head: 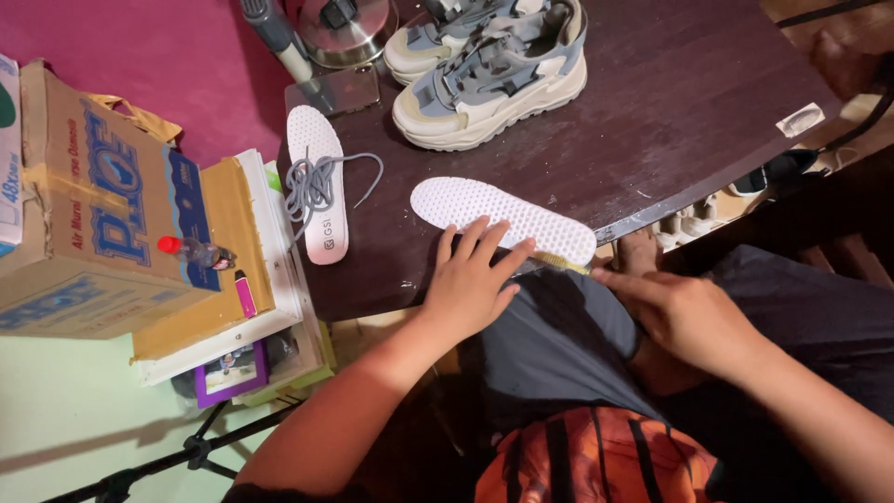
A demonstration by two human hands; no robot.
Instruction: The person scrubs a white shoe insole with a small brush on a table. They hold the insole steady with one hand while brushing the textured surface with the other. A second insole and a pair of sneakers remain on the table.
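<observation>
A white insole (503, 212) with a dotted underside lies near the front edge of the dark wooden table (670, 121). My left hand (470, 279) rests flat on its near edge, fingers spread, pressing it down. My right hand (684, 312) grips a small yellow-bristled brush (559, 262) whose head touches the insole's right end. A second white insole (318, 191) lies to the left, with grey laces (321, 182) piled on it.
A pair of beige and grey sneakers (494, 79) stands at the back of the table beside a metal pot (345, 28). A cardboard box (88, 196), a small red-capped bottle (191, 250) and stacked boards sit to the left. A tripod leg (186, 452) crosses the floor.
</observation>
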